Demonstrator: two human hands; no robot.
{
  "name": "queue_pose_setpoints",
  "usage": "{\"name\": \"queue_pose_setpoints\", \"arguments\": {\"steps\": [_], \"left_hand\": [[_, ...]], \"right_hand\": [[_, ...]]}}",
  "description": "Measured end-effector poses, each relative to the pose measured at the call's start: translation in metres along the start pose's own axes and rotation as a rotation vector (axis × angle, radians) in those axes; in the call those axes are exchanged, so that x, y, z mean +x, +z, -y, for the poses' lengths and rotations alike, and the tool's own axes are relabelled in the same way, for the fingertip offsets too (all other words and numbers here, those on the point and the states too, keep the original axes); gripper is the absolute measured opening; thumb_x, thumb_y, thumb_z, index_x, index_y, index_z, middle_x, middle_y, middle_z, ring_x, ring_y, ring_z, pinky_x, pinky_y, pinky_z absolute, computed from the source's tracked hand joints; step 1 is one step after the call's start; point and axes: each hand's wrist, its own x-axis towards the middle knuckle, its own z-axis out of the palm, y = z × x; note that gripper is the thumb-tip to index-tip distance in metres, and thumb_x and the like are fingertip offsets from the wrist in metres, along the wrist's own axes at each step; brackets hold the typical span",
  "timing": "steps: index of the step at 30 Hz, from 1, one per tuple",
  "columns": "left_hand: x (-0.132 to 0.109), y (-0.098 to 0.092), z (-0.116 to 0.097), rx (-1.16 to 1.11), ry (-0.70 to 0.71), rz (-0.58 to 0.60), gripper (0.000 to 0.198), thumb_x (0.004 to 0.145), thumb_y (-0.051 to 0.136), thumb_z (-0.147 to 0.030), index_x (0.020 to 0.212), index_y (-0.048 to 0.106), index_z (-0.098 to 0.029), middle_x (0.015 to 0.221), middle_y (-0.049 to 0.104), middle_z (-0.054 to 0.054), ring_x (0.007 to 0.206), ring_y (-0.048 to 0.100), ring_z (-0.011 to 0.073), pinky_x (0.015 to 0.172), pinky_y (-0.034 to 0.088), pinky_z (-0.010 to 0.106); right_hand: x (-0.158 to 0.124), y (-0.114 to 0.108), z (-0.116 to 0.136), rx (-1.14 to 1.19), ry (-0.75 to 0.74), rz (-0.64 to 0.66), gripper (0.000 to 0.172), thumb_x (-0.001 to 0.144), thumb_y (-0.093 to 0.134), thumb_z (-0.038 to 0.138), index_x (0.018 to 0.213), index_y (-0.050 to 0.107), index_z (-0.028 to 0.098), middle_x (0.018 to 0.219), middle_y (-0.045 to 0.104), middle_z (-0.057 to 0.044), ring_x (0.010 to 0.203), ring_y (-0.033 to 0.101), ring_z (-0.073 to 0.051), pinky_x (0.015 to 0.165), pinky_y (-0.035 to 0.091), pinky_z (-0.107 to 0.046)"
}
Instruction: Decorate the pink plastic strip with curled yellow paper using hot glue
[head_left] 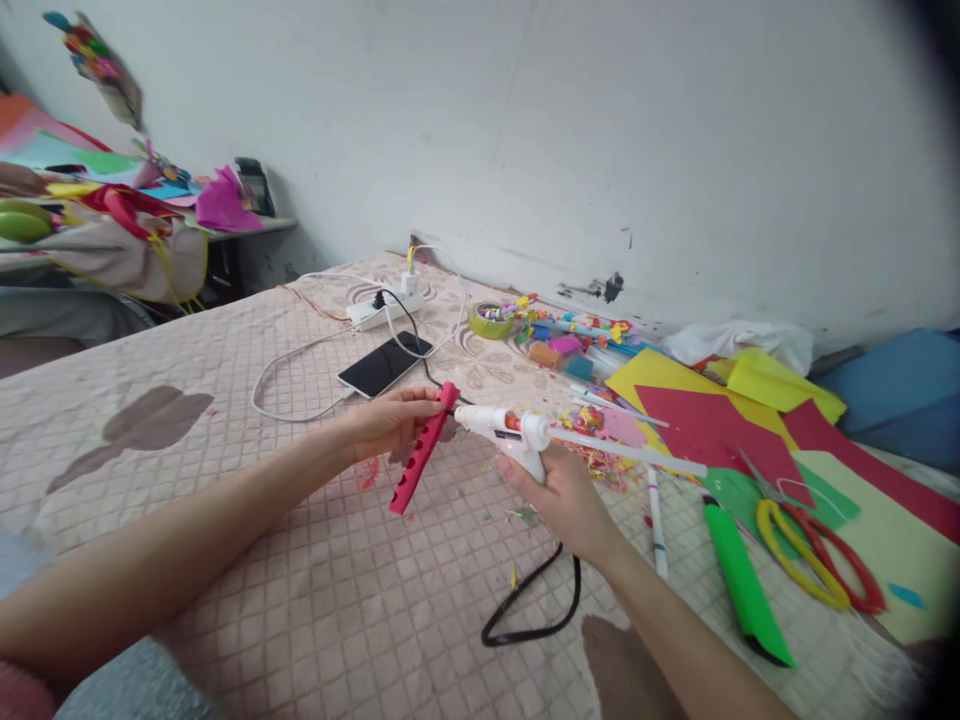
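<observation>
My left hand (390,425) pinches the upper end of a red strip (415,468) with a row of round holes or notches along it. The strip hangs tilted above the quilted bed cover. In my right hand (570,500) is a white hot glue gun (499,422), gripped by its handle. Its nozzle points left and meets the strip near its top, though I cannot tell whether it touches. A long clear glue stick (630,448) sticks out of the gun's back, and a small light glows on its side. A black cord (536,636) loops below my right hand.
A phone (385,364) on a white cable lies by a power strip (386,308). To the right are coloured paper sheets (712,430), scissors (799,555) and a green cutter (746,585). Green tape (491,322) and paper scraps (600,462) lie near the wall.
</observation>
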Motion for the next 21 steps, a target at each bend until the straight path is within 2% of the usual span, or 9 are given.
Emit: {"name": "queue_pose_setpoints", "arguments": {"steps": [5, 9, 12, 15, 21], "left_hand": [[-0.0011, 0.0017, -0.0019, 0.014, 0.001, 0.027, 0.023, 0.079, 0.059, -0.013, 0.102, 0.059, -0.011, 0.072, 0.068, 0.007, 0.058, 0.063, 0.0117, 0.052, 0.047, 0.018], [-0.0015, 0.0024, -0.0033, -0.004, 0.008, 0.009, 0.021, 0.08, 0.057, -0.01, 0.101, 0.058, -0.01, 0.073, 0.068, 0.006, 0.058, 0.063, 0.0115, 0.056, 0.05, 0.02], [-0.0019, 0.0025, -0.0046, -0.018, 0.014, -0.013, 0.017, 0.08, 0.056, -0.009, 0.097, 0.058, -0.01, 0.077, 0.068, 0.008, 0.06, 0.063, 0.0124, 0.056, 0.051, 0.022], [-0.0019, 0.0013, -0.0054, -0.018, 0.02, -0.014, 0.015, 0.08, 0.057, -0.009, 0.094, 0.058, -0.009, 0.073, 0.066, 0.007, 0.056, 0.061, 0.0114, 0.056, 0.051, 0.023], [0.0014, -0.0064, -0.0044, 0.024, 0.036, 0.016, 0.013, 0.077, 0.062, -0.014, 0.088, 0.058, -0.012, 0.065, 0.063, 0.002, 0.051, 0.058, 0.009, 0.049, 0.047, 0.019]], "right_hand": [[-0.0008, -0.0003, 0.0007, 0.0, -0.019, 0.03, 0.026, 0.086, 0.044, 0.038, 0.094, 0.061, 0.019, 0.071, 0.058, -0.001, 0.072, 0.054, -0.018, 0.068, 0.04, -0.027], [-0.0011, 0.0001, 0.0001, 0.016, -0.017, 0.066, 0.025, 0.087, 0.044, 0.036, 0.091, 0.061, 0.018, 0.071, 0.059, 0.0, 0.067, 0.053, -0.016, 0.065, 0.04, -0.026], [-0.0015, 0.0004, 0.0005, 0.026, -0.018, 0.086, 0.025, 0.086, 0.045, 0.036, 0.097, 0.061, 0.02, 0.076, 0.062, 0.0, 0.074, 0.056, -0.017, 0.071, 0.042, -0.028], [-0.002, 0.0004, 0.0017, 0.048, -0.015, 0.12, 0.028, 0.086, 0.046, 0.036, 0.105, 0.06, 0.021, 0.085, 0.065, -0.001, 0.08, 0.059, -0.019, 0.076, 0.043, -0.03], [-0.0037, -0.0003, 0.0046, 0.092, -0.028, 0.15, 0.033, 0.085, 0.048, 0.035, 0.115, 0.057, 0.027, 0.104, 0.066, 0.0, 0.095, 0.059, -0.021, 0.084, 0.043, -0.032]]}}
